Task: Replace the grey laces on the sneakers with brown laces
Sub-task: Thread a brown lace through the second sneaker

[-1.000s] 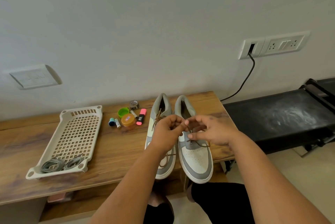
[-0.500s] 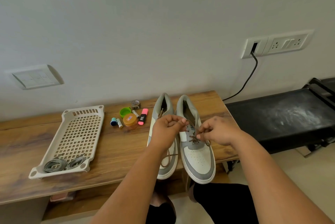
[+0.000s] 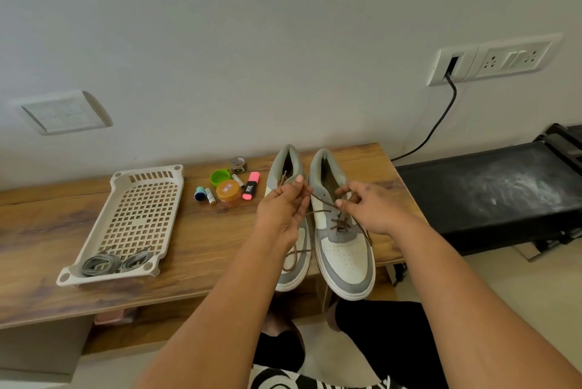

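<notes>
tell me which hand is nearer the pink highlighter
Left. The left hand hangs just right of the pink highlighter; the right hand is farther right, over the right sneaker.

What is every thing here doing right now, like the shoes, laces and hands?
Left hand: pinches brown lace.
Right hand: pinches the same lace.
Right sneaker: partly laced.
Left sneaker: brown lace loose.
Grey laces: bundled in tray.
Green cap: off, open side up.

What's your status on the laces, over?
Both hands, left and right, pinching the brown lace over the right sneaker. Grey laces off, in the tray. Nothing blocking.
</notes>
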Motion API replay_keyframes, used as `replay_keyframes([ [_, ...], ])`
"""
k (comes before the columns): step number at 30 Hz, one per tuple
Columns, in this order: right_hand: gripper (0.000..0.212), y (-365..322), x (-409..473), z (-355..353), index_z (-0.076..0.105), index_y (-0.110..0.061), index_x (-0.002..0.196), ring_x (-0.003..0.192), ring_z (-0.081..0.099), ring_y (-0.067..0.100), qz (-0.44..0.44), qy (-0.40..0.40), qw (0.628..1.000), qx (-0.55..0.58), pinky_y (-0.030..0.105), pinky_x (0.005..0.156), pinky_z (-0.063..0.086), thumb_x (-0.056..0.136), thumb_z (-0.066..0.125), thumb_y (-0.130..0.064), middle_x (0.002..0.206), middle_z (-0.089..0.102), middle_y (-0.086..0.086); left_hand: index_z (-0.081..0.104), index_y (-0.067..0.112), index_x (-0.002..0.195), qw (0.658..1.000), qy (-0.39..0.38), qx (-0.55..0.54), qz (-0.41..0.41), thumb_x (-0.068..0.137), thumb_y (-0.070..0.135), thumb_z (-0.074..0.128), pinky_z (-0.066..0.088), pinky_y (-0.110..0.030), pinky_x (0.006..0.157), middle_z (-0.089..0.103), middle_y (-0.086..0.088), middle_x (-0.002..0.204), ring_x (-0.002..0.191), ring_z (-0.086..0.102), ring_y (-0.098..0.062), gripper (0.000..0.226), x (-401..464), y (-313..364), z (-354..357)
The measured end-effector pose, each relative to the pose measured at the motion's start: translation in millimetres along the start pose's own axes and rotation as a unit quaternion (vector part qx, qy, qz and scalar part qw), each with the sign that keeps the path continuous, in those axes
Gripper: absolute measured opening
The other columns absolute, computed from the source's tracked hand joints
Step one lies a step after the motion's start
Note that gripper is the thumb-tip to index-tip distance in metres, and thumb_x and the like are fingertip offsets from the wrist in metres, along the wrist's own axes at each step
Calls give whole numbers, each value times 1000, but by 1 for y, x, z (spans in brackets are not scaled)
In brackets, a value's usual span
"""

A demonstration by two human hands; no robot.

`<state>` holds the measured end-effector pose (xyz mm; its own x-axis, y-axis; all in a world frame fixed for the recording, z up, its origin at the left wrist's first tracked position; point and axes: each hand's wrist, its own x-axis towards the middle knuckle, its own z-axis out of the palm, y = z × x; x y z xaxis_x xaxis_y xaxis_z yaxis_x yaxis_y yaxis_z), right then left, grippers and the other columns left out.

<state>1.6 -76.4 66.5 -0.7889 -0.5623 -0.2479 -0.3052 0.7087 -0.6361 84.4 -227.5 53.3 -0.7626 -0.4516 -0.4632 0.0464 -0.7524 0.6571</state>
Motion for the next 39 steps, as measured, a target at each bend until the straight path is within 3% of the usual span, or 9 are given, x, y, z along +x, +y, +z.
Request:
replay_keyframes([
  [2,30,1,3,1,55,-33,130,110,56,16,4,6,1000,0,29,83,46,100,52,-33,125,59,0,63,7,95,1000,-8,26,-7,88,10,70,59,-22,67,72,-5,80,75,71,-12,10,-1,-4,0],
  [4,31,2,5,2,56,-32,131,116,52,18,10,5,1000,7,27,85,41,102,48,-26,135,53,1,63,8,88,990,-8,134,31,88,9,71,60,-27,76,70,-7,79,78,69,-15,8,-1,-11,-1],
  [8,34,2,7,5,59,-29,131,122,50,20,1,2,1000,-8,25,86,39,103,44,-17,142,49,2,71,15,88,877,1,444,182,89,13,71,59,-35,78,69,0,75,76,66,-16,2,6,-23,-7],
  [14,32,-2,9,11,60,-26,130,108,52,14,-1,0,999,-32,25,82,39,101,49,-20,133,56,1,72,17,105,783,-18,573,242,97,10,58,45,-20,70,67,5,86,73,57,-4,18,9,-37,-5],
  [17,31,-2,11,10,62,-26,127,110,54,16,-1,6,1000,-31,27,84,41,101,48,-17,130,58,1,63,18,102,793,3,558,244,93,11,63,47,-21,66,61,8,75,68,56,-2,11,12,-40,-7],
  [23,31,0,13,12,61,-25,128,101,49,12,-2,7,999,-37,26,82,41,101,49,-17,128,58,2,67,18,88,829,10,509,230,88,11,71,51,-18,67,70,2,79,75,65,-10,8,20,-42,-9],
  [29,28,4,16,14,63,-26,125,106,54,17,2,6,1000,-22,29,85,45,99,52,-20,125,60,2,68,20,83,829,9,510,228,85,10,74,57,-24,72,70,3,76,75,67,-10,12,22,-44,-9],
  [35,40,3,17,19,47,-31,140,108,54,19,-3,-31,999,-18,31,87,46,102,45,-19,131,55,5,59,23,90,774,-52,573,263,84,13,75,59,-37,75,70,3,72,74,68,-8,19,27,-36,-8],
  [39,30,4,20,15,55,-28,130,103,54,18,-6,-28,999,-44,33,87,48,103,44,-25,124,57,5,50,24,110,750,-76,592,284,82,15,78,58,-32,76,69,2,70,72,67,-6,41,26,-30,-6],
])
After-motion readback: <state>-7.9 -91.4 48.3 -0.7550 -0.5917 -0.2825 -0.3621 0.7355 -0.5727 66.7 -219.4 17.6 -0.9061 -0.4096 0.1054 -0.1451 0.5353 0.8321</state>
